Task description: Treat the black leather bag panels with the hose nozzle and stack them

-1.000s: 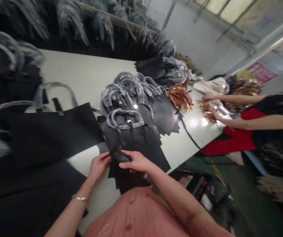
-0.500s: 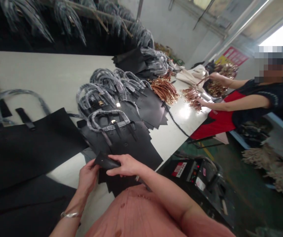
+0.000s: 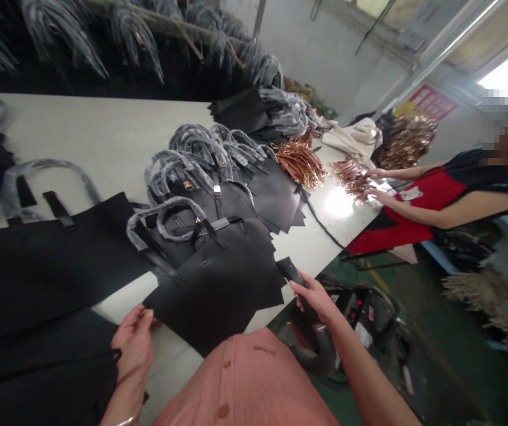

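My left hand (image 3: pixel 133 334) is at the near left corner of a black leather bag panel (image 3: pixel 218 284), its fingers pinched together on that corner. The panel lies over a stack of similar panels, and plastic-wrapped handles (image 3: pixel 169 216) loop from its far side. My right hand (image 3: pixel 316 299) is closed round a black leather strip (image 3: pixel 290 269), off the panel's right side by the table edge. A dark curved length below that hand may be the rest of the strip; I cannot tell.
More black panels (image 3: pixel 49 266) with wrapped handles lie on the left of the white table (image 3: pixel 103 127). Brown straps with gold clasps (image 3: pixel 302 165) are bundled farther back. A co-worker in a red apron (image 3: pixel 417 204) handles similar straps. A black machine (image 3: pixel 387 331) stands below the right table edge.
My hands have moved apart. The right one carried the black strip rightward, while the left moved down and left to the panel's corner. The top panel has shifted and turned, its handles leaning left.
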Tool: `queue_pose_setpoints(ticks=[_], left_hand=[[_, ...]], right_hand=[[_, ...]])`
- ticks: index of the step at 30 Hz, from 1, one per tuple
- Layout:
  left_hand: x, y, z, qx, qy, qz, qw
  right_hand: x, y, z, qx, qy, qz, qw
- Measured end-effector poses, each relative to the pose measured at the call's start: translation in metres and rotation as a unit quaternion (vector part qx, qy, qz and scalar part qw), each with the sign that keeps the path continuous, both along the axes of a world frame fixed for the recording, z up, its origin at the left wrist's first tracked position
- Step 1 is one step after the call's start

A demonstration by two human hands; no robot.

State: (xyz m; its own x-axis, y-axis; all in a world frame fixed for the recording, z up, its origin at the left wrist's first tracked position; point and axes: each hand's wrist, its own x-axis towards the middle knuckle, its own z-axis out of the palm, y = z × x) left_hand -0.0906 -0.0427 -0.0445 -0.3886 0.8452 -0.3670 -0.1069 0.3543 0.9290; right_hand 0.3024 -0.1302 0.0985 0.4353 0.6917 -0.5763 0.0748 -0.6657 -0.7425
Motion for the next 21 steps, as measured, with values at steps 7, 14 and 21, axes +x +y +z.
queue_pose_setpoints(ticks=[7,14,21], left_hand=[[0.032,-0.002,0.029,0.166,0.344,-0.084,0.92],[0.186,0.017,0.039,0.305,0.26,-0.516,0.757],[0.257,0.026,0.008,0.297,0.397,-0.635,0.593]], right_hand=[[0.005,-0.05,-0.022,-0.049,0.113,-0.073,0.99],[0.014,-0.029,-0.035,-0.044,0.132,-0.076,0.987],[0.026,0.003,-0.048,-0.028,0.092,-0.101,0.99]])
